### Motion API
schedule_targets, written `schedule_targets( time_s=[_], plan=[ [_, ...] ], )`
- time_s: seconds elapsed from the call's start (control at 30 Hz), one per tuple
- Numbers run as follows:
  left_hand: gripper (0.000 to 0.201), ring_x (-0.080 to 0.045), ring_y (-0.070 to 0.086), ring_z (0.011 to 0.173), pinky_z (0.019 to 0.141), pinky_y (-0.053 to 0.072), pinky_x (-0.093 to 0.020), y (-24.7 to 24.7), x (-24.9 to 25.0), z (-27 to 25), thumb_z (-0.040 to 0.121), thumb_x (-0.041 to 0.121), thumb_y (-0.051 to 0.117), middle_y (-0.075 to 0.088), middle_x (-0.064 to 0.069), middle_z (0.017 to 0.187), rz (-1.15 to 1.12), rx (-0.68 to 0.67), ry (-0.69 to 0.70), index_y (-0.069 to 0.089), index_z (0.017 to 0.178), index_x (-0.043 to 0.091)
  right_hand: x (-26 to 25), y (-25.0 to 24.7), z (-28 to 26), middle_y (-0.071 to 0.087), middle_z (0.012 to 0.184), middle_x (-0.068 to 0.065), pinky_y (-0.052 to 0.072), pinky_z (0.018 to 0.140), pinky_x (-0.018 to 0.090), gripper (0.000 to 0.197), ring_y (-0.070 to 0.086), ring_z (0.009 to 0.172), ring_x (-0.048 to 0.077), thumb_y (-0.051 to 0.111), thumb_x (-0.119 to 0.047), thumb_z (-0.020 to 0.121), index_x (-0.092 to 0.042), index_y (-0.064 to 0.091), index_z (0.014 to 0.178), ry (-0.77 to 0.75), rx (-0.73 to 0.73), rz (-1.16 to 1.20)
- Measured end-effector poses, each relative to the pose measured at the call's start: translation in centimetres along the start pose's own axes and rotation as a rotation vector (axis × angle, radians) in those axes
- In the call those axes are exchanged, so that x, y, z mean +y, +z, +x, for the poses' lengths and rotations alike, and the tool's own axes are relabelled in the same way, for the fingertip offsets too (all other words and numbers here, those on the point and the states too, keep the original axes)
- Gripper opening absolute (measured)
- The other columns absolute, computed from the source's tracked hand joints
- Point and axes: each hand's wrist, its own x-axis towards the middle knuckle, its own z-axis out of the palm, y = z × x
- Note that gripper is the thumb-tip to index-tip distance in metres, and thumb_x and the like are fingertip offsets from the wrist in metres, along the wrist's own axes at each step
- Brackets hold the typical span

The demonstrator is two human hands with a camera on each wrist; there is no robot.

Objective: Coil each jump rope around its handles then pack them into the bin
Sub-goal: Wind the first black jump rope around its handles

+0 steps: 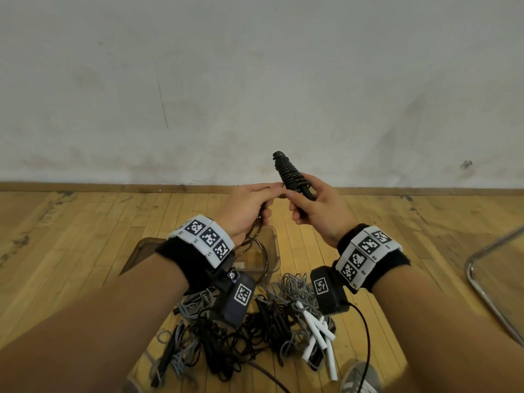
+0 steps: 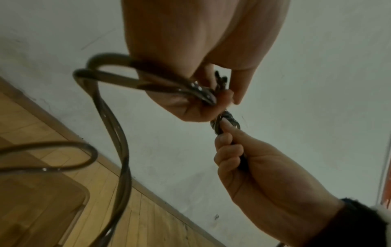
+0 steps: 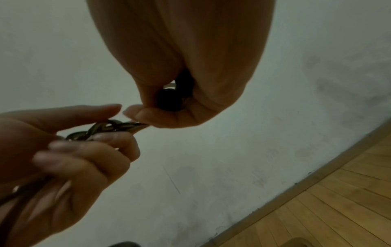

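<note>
Clearly the coiling step is in hand and the packing has not begun. Taking the bin (image 1: 270, 245) on the floor (image 1: 411, 236) as landmark: just nearer than it lies a heap of tangled ropes (image 1: 249, 330), gray and black, with some white handles. Above the bin the right hand (image 1: 314, 211) grips the black handles (image 1: 292, 174), already partly wound; their long axis is tilted, the wound end pointing up and away toward the wall. The left hand (image 1: 249, 208) pinches the loose rope (image 2: 118, 150), which hangs down toward the bin. I judge the next move needs more turns laid tightly, with the rope kept tense.
</note>
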Motion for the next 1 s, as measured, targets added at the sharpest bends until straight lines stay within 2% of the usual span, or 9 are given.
schedule_targets(
  time_s=[0.1,0.33,0.47,0.53,0.6,0.67,0.77,0.9,1.0],
  plan=[
    [0.026,-0.008,0.033,0.048,0.044,0.024,-0.019,-0.2,0.0,0.0,0.099,0.029,0.064,0.048,0.005,0.063,0.125,0.000,0.027,0.078,0.113,0.013,0.3,-0.1,0.4,0.058,0.064,0.003,0.043,0.048,0.025,0.041,0.052,0.051,0.013,0.064,-0.010,0.099,-0.014,0.051,0.138,0.003,0.029,-0.073],
    [0.024,-0.006,0.037,0.044,0.044,0.031,-0.013,-1.2,0.4,-0.5,0.099,0.018,0.062,0.079,0.002,0.089,0.373,0.070,0.066,0.075,0.119,0.015,-0.5,-0.1,0.3,0.059,0.081,0.008,0.048,0.062,0.032,0.039,0.056,0.064,0.017,0.045,-0.022,0.107,-0.026,0.039,0.145,0.088,0.018,-0.087],
    [0.033,0.006,0.049,0.042,0.085,0.046,-0.026,-1.2,0.7,-0.5,0.094,0.008,0.061,0.079,0.003,0.099,0.382,0.063,0.053,0.072,0.124,0.016,-0.5,-0.1,-0.3,0.061,0.089,0.008,0.052,0.073,0.035,0.037,0.059,0.075,0.019,0.029,-0.028,0.112,-0.032,0.033,0.149,0.008,0.003,-0.196],
    [0.038,-0.002,0.054,0.045,0.078,0.051,-0.025,-1.0,0.7,-0.4,0.092,0.007,0.060,0.079,0.004,0.101,0.383,0.056,0.031,0.070,0.127,0.017,-0.5,-0.2,-0.4,0.060,0.091,0.006,0.054,0.074,0.032,0.041,0.058,0.078,0.016,0.032,-0.024,0.111,-0.032,0.028,0.151,-0.050,-0.015,-0.288],
    [0.041,-0.020,0.069,0.080,0.095,0.054,-0.040,-0.8,0.6,-0.4,0.089,0.007,0.062,0.078,0.004,0.108,0.406,0.076,0.020,0.072,0.126,0.022,-0.2,-0.1,-0.3,0.058,0.094,0.004,0.054,0.078,0.034,0.045,0.056,0.080,0.014,0.035,-0.021,0.110,-0.034,0.025,0.152,-0.074,-0.044,-0.350],
    [0.040,-0.038,0.056,0.122,0.113,0.037,-0.056,-0.6,0.5,-0.4,0.088,0.007,0.063,0.074,-0.001,0.120,0.436,0.076,-0.005,0.073,0.122,0.023,0.3,-0.1,-0.2,0.056,0.093,0.005,0.055,0.082,0.047,0.046,0.054,0.078,0.018,0.038,-0.022,0.109,-0.041,0.026,0.149,-0.099,-0.061,-0.426],
    [0.034,-0.038,0.054,0.120,0.116,0.030,-0.055,-0.5,0.4,-0.4,0.095,0.007,0.061,0.071,-0.007,0.126,0.427,0.028,-0.047,0.071,0.126,0.014,1.0,-0.2,0.1,0.051,0.085,0.008,0.051,0.078,0.060,0.046,0.049,0.072,0.026,0.038,-0.023,0.108,-0.047,0.025,0.145,-0.101,-0.080,-0.510],
    [0.035,-0.012,0.055,0.128,0.109,0.033,-0.029,-1.2,-0.3,0.0,0.095,0.016,0.068,0.066,0.003,0.135,0.530,0.036,-0.051,0.070,0.129,0.021,1.1,-0.3,0.2,0.050,0.080,0.003,0.042,0.051,0.027,0.048,0.042,0.049,0.002,0.036,-0.015,0.109,-0.034,0.022,0.150,-0.140,-0.063,-0.548],
    [0.036,-0.013,0.056,0.129,0.112,0.031,-0.030,-1.7,-0.5,0.2,0.093,0.011,0.068,0.072,0.003,0.124,0.548,-0.038,-0.084,0.070,0.127,0.023,1.4,-0.8,0.4,0.049,0.080,-0.001,0.038,0.048,0.017,0.048,0.043,0.044,0.000,0.036,-0.012,0.108,-0.026,0.023,0.152,-0.141,-0.011,-0.583]
  ],
)
